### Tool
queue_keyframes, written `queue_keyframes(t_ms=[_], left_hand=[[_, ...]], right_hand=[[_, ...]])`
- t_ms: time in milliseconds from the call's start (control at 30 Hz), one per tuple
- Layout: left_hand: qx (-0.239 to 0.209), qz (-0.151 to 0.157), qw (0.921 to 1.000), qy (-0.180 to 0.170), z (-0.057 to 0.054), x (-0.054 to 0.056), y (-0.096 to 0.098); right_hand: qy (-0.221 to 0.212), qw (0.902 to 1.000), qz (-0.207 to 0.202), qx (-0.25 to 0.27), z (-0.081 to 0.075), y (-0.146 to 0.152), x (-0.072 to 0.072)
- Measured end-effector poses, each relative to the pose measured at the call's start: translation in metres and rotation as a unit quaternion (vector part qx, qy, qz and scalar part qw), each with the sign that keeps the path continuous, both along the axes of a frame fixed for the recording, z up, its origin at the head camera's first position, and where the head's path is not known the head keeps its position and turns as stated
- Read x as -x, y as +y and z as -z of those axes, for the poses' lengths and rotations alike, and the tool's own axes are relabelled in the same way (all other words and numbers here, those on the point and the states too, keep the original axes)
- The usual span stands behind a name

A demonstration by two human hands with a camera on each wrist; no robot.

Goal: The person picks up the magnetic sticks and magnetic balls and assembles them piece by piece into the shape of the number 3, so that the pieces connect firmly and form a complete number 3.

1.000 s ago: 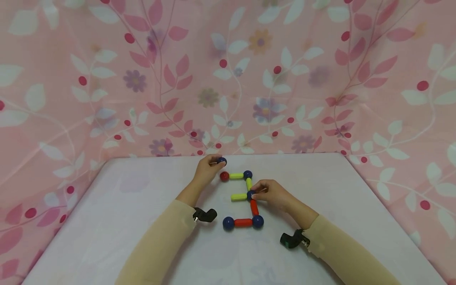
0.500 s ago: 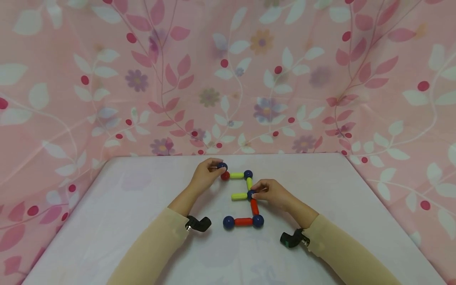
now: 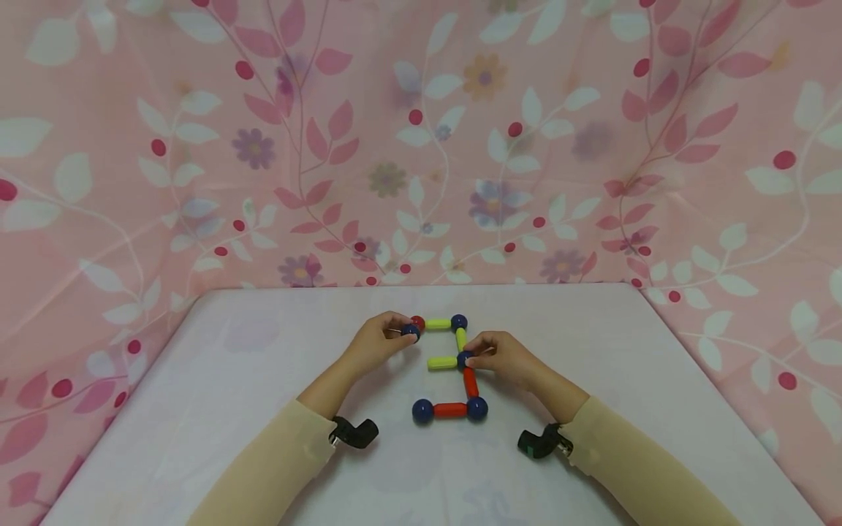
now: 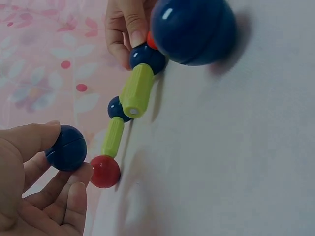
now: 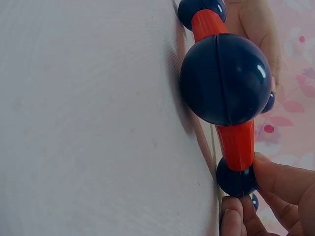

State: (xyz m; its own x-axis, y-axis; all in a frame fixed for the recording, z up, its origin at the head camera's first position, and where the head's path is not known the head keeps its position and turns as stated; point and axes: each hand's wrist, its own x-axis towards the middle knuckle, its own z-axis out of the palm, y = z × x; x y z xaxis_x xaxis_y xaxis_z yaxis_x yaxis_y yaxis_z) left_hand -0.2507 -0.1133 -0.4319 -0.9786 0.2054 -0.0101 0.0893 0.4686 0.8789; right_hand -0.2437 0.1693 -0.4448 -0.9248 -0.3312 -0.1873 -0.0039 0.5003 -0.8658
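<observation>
My left hand [image 3: 376, 345] pinches a loose blue ball [image 4: 68, 149] between thumb and fingers, above the table. Just beyond it lies a red ball [image 4: 105, 172] at the end of a chain of magnetic rods and balls. My right hand [image 3: 508, 361] pinches the chain's middle blue ball [image 5: 237, 178]. From that ball a yellow-green rod [image 3: 442, 363] points left with its far end bare. Another yellow-green rod [image 3: 461, 339] runs back to the far blue ball [image 3: 459, 321]. A red rod [image 3: 471, 383] leads forward to the near right blue ball [image 3: 477, 408].
A second red rod [image 3: 450, 410] joins the near right ball to a near left blue ball [image 3: 423, 410]. Everything lies on a white-covered table [image 3: 263, 467]. A pink floral cloth [image 3: 421, 146] hangs behind the table's far edge.
My left hand has brought its blue ball toward me, from behind the red ball to just in front of it. The right hand and the chain have stayed in place.
</observation>
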Motion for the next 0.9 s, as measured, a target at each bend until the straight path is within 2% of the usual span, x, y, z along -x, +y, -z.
queue_keyframes(t_ms=[200,633,900], left_hand=[[0.006,0.012,0.9999,-0.007,0.009,-0.006,-0.002],[0.024,0.048,0.9977,-0.042,0.014,-0.008,-0.004],[0.035,0.06,0.9971,-0.032,0.017,-0.011,-0.006]], right_hand=[[-0.006,1.0,0.006,0.002,0.002,-0.001,0.0],[-0.001,0.9999,0.009,0.004,0.001,-0.003,-0.001],[-0.005,0.9998,0.015,0.008,0.003,-0.003,0.001]])
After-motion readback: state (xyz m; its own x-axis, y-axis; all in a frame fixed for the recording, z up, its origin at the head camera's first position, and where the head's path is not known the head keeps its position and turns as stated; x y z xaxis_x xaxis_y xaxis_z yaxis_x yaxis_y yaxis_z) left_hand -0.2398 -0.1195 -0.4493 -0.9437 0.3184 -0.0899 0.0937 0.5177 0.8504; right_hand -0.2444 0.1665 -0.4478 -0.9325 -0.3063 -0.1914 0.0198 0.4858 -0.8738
